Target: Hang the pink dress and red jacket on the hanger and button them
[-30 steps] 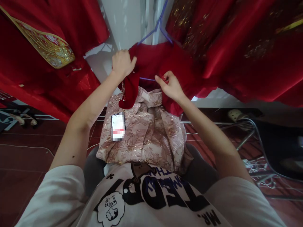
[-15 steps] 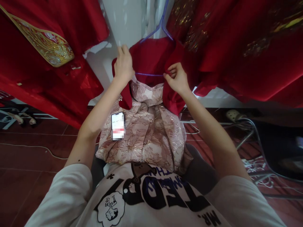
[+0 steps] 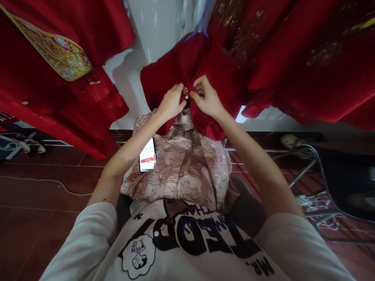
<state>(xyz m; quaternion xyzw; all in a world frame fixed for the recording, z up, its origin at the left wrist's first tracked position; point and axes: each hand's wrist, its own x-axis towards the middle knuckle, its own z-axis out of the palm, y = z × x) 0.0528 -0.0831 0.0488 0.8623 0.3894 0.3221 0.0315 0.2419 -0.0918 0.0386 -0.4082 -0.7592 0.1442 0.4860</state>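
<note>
A dark red jacket (image 3: 164,74) hangs in front of me on a purple hanger (image 3: 200,29). My left hand (image 3: 173,100) pinches its left front edge, beside a small ornament (image 3: 185,92) with a pearl-like bead. Close by, my right hand (image 3: 206,96) grips the opposite front edge with curled fingers. The two edges nearly meet at the middle; a narrow dark gap shows below the ornament. Across my lap spreads a pink brocade garment (image 3: 187,168) with a metallic flower pattern. A phone (image 3: 148,155) with a lit screen lies on it, under my left forearm.
Red garments with gold embroidery (image 3: 67,58) hang at the left, and more red clothes (image 3: 281,58) hang at the right. A black chair (image 3: 348,183) with a metal frame stands at the right, near a clog (image 3: 288,141) and tangled white cables (image 3: 322,210).
Both hands have moved toward each other, drawing the jacket's two front edges together. The purple hanger's lower bar and the jacket's inside are now covered.
</note>
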